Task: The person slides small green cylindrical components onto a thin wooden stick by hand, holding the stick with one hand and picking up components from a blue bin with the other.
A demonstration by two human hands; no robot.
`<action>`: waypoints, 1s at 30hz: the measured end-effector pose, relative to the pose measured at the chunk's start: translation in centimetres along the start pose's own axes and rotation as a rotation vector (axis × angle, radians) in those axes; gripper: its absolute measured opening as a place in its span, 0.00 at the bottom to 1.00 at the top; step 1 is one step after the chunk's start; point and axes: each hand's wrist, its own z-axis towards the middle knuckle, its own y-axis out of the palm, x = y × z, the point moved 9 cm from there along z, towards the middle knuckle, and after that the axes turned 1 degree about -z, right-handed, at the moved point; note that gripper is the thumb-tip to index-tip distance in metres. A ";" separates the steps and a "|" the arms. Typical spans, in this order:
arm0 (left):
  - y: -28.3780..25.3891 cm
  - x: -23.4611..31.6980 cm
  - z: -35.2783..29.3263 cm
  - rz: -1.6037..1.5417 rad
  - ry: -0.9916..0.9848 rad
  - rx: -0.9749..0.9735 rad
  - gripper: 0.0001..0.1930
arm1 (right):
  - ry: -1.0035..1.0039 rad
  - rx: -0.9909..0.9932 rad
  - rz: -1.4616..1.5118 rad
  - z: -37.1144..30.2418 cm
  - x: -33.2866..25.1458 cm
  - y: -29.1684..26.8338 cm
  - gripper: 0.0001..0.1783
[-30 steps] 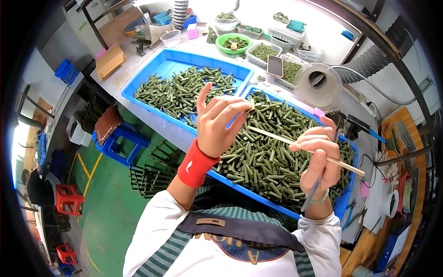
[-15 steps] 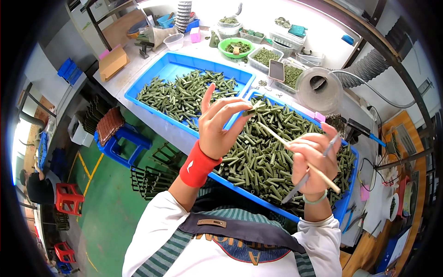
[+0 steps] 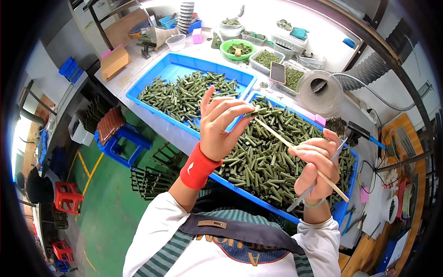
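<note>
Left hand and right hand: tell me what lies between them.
In the head view, a wooden stick runs from the right hand toward the left hand; beneath it, short green tubular pieces lie in a blue tray.

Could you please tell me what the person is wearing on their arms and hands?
The sleeves are loose and white. Next to the ungloved left hand is a wide red wristband with a small white mark; below the ungloved right hand is a thin, pale green bracelet.

One stick (image 3: 274, 133), two large trays (image 3: 171, 65), one phone (image 3: 278, 72)
</note>
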 end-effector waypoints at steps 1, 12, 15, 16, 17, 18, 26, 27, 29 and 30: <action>0.0 0.0 -0.1 0.000 0.000 0.000 0.13 | 0.000 0.000 0.000 0.0 0.0 0.0 0.08; 0.0 0.1 -0.5 0.009 0.016 -0.029 0.15 | 0.017 -0.029 -0.016 0.2 0.5 0.2 0.07; 0.2 0.4 -0.4 0.005 0.023 -0.044 0.14 | 0.018 -0.028 0.023 0.2 0.6 0.2 0.06; 0.2 0.4 -0.4 0.004 0.023 -0.044 0.14 | 0.019 -0.027 0.022 0.1 0.6 0.3 0.06; 0.3 0.5 -0.4 0.005 0.045 -0.055 0.14 | 0.015 -0.039 0.006 0.1 0.6 0.6 0.05; 0.4 0.8 -0.4 0.006 0.067 -0.065 0.14 | 0.011 -0.050 -0.010 0.1 0.5 0.8 0.04; 0.4 1.4 -0.4 0.044 0.091 -0.099 0.14 | -0.062 -0.058 -0.100 0.7 0.3 0.7 0.10; 0.5 1.7 -0.4 0.053 0.108 -0.106 0.13 | -0.061 -0.058 -0.101 0.7 0.3 0.7 0.10; 0.8 2.3 -0.4 0.030 0.113 -0.126 0.13 | -0.042 -0.086 -0.133 0.7 0.4 1.2 0.11; 1.1 2.4 -0.4 0.007 0.118 -0.145 0.13 | -0.034 -0.092 -0.147 0.9 0.3 1.4 0.08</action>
